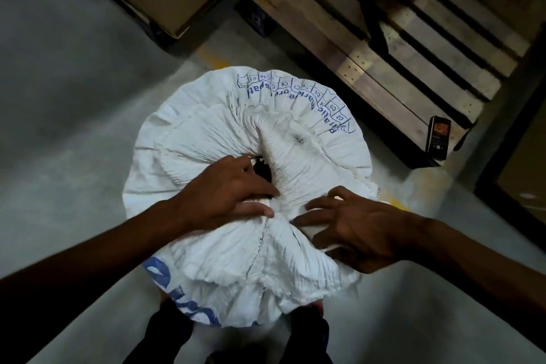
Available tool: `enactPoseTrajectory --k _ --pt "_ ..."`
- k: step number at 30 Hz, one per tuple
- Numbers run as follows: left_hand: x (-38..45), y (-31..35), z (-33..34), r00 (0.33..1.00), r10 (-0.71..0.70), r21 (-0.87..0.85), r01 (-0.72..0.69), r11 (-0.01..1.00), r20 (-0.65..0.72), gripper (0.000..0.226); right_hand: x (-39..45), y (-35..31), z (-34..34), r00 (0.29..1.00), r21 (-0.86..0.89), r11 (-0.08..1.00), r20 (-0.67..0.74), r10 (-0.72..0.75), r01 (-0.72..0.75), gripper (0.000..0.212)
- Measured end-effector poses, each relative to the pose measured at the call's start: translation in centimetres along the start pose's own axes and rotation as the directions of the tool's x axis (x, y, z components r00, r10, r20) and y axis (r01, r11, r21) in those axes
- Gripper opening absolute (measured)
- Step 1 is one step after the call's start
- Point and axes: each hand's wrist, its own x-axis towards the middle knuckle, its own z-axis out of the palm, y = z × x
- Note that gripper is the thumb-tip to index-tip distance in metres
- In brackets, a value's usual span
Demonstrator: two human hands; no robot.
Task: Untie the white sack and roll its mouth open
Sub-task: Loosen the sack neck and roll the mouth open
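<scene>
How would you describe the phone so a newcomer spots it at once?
Start at the wooden pallet on the floor beyond the white sack. At the pallet corner nearest the sack's right side, a small dark phone leans upright against the wood. It is the only thing there with a lit screen.

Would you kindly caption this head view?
Both bare hands, left and right, grip the gathered white woven sack.

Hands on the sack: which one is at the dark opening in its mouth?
The left hand: its fingers sit at the edge of the dark gap in the white sack. The right hand grips gathered fabric beside it, away from the gap.
</scene>
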Motion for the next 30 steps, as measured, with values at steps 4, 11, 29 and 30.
enactPoseTrajectory --k 4,11,29,30 --pt "-1.0 -1.1 0.4 0.991 -0.092 0.050 0.087 0.995 0.093 0.049 0.4 0.6 0.2 0.999 -0.027 1.000 -0.032 0.006 -0.007 0.020" --pt "-1.7 -1.3 -0.2 0.978 -0.199 -0.140 0.189 0.972 -0.063 0.062 4.5 2.5 -2.6 0.936 -0.144 0.983 -0.348 0.060 -0.116 0.034" --pt "-4.1 -0.5 -4.4 0.950 -0.299 -0.006 0.301 0.954 0.084 0.091 0.9 4.4 -1.5 0.979 -0.349 0.927 -0.189 0.071 -0.135 0.093" --pt "-4.6 -0.6 -4.7 0.929 -0.344 0.069 0.337 0.939 0.137 0.100 0.1 4.2 -1.3 0.976 -0.327 0.930 -0.186 0.114 -0.171 0.097"
